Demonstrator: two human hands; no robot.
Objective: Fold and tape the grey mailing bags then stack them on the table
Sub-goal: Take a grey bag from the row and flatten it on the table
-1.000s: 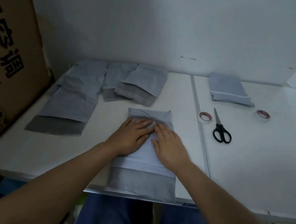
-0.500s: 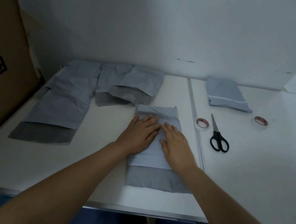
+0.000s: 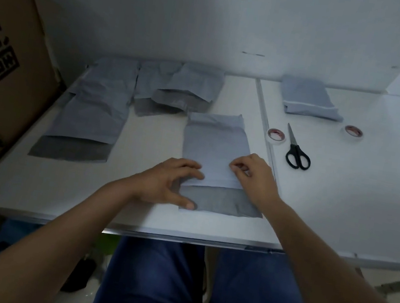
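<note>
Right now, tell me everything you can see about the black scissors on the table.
The scissors have two black loop handles, seemingly plastic, and slim grey metal blades. They are closed and lie flat on the white table, handles toward the person, tips pointing away. A tape roll sits just left of the blades; whether it touches them is unclear. Neither hand touches them.

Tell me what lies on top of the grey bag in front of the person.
On the grey mailing bag lie both hands: the left hand at its left edge, the right hand pinching its lighter flap. The table beneath the bag is covered.
</note>
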